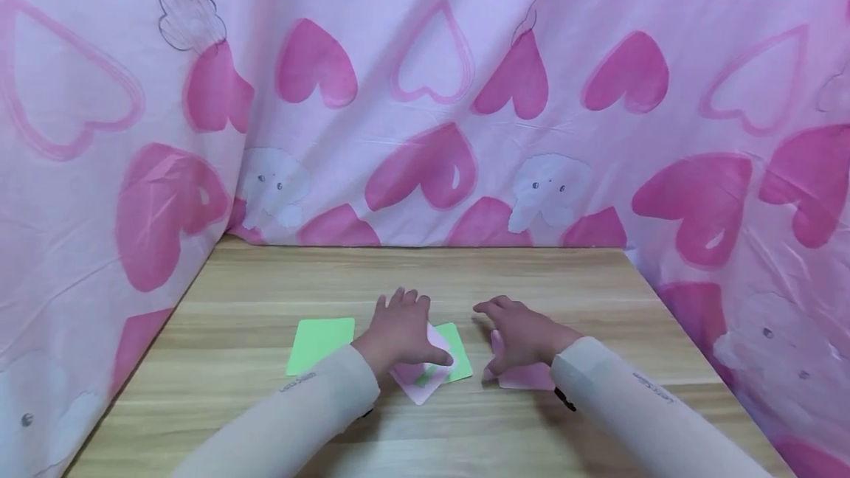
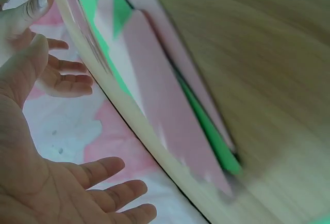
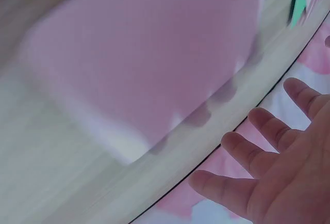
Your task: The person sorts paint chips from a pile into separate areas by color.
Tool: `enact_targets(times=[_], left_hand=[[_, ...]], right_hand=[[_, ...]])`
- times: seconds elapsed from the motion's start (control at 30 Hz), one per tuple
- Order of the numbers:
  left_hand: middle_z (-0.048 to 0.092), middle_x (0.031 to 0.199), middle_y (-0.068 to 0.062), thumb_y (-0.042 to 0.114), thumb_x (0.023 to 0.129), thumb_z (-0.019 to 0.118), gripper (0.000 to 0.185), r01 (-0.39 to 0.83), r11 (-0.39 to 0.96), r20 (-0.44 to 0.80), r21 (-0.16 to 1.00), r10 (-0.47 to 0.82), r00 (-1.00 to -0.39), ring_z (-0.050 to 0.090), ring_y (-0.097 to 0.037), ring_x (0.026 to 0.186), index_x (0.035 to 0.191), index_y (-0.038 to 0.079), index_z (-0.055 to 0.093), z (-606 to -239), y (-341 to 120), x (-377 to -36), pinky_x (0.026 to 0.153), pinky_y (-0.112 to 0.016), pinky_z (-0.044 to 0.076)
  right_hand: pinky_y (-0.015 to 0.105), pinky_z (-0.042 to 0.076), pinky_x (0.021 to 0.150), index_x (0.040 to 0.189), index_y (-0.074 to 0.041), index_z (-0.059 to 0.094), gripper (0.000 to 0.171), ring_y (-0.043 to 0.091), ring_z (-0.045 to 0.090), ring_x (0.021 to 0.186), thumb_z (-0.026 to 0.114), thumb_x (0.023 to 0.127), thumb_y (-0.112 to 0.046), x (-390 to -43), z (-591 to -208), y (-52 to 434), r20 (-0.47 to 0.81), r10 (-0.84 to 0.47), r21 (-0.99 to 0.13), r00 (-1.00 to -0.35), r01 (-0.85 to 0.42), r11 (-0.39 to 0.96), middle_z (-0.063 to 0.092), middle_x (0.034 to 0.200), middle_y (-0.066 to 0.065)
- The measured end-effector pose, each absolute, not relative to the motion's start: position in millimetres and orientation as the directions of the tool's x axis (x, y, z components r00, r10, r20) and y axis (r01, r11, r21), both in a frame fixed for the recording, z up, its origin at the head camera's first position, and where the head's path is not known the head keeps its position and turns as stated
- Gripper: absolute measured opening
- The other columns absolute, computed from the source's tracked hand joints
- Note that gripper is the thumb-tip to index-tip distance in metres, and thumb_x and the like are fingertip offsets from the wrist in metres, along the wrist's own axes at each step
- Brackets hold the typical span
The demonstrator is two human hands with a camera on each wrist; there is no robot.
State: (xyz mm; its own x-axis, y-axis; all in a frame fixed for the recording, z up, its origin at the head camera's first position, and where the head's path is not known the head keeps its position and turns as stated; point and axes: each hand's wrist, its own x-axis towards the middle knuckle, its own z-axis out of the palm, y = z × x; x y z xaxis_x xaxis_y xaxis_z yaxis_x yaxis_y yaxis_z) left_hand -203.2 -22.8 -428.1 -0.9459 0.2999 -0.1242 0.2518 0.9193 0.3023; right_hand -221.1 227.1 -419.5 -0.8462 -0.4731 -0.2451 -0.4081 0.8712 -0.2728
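Left hand [image 1: 398, 330]: lower centre, fingers relaxed, hovering above pink sheet [image 1: 421, 378]; grips nothing
Right hand [image 1: 524, 334]: fingers spread, flat over second pink sheet [image 1: 524, 376]
Green sheets [image 1: 320, 344]: one lower left; another under pink sheet
Advice: press flat, slide slowly on table [image 1: 425, 271]

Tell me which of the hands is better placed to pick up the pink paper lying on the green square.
Probably the left hand: it hovers right over the pink paper on the green square, while the right hand is over another pink sheet.
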Motion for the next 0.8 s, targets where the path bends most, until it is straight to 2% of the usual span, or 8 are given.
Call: enact_targets(times=[0.1,0.3,0.43,0.53,0.7,0.8], left_hand=[[0.045,0.163,-0.016,0.074,0.069,0.084,0.114,0.221,0.929,-0.124,0.298,0.267,-0.956,0.030,-0.042,0.157,0.154,0.007,0.050,-431,-33,-202,0.126,-0.067,0.021],[0.053,0.153,-0.019,0.071,0.067,0.087,0.104,0.160,0.937,-0.131,0.311,0.209,-0.969,0.035,-0.045,0.153,0.141,0.004,0.058,-437,-46,-193,0.123,-0.070,0.025],[0.054,0.150,-0.021,0.071,0.066,0.086,0.102,0.125,0.941,-0.131,0.315,0.174,-0.976,0.035,-0.048,0.152,0.136,0.001,0.060,-438,-51,-185,0.122,-0.072,0.024],[0.056,0.144,-0.021,0.070,0.063,0.087,0.103,0.093,0.944,-0.133,0.318,0.141,-0.981,0.036,-0.048,0.151,0.133,-0.001,0.061,-440,-53,-180,0.120,-0.075,0.024],[0.055,0.144,-0.022,0.075,0.060,0.086,0.111,0.059,0.961,-0.158,0.269,0.104,-0.982,0.034,-0.048,0.152,0.136,-0.002,0.059,-444,-52,-175,0.118,-0.080,0.023],[0.051,0.152,-0.023,0.078,0.060,0.085,0.118,0.052,0.973,-0.174,0.223,0.093,-0.980,0.032,-0.049,0.154,0.142,-0.002,0.056,-446,-52,-174,0.117,-0.081,0.022]], right_hand=[[0.050,0.052,0.109,0.158,-0.020,0.046,0.112,0.029,0.049,0.140,0.100,0.064,-0.048,-226,-421,214,-0.250,-0.490,-0.273,-0.835,-0.424,0.863,0.048,0.155,0.004],[0.050,0.052,0.109,0.157,-0.023,0.048,0.107,0.030,0.049,0.139,0.100,0.066,-0.043,-236,-422,188,-0.255,-0.528,-0.242,-0.810,-0.475,0.846,0.049,0.153,0.003],[0.052,0.053,0.108,0.156,-0.023,0.049,0.107,0.032,0.050,0.139,0.101,0.065,-0.043,-242,-418,169,-0.251,-0.560,-0.175,-0.789,-0.532,0.828,0.050,0.153,0.005],[0.058,0.047,0.114,0.157,-0.026,0.048,0.109,0.034,0.048,0.142,0.101,0.064,-0.048,-247,-417,157,-0.265,-0.580,-0.079,-0.771,-0.582,0.810,0.050,0.155,0.005],[0.069,0.035,0.119,0.160,-0.032,0.043,0.114,0.036,0.044,0.147,0.102,0.063,-0.047,-250,-411,140,-0.316,-0.582,0.009,-0.749,-0.615,0.788,0.048,0.159,0.004],[0.070,0.035,0.118,0.159,-0.033,0.044,0.115,0.035,0.048,0.143,0.103,0.061,-0.042,-251,-410,130,-0.332,-0.600,0.007,-0.728,-0.638,0.770,0.051,0.155,0.003]])
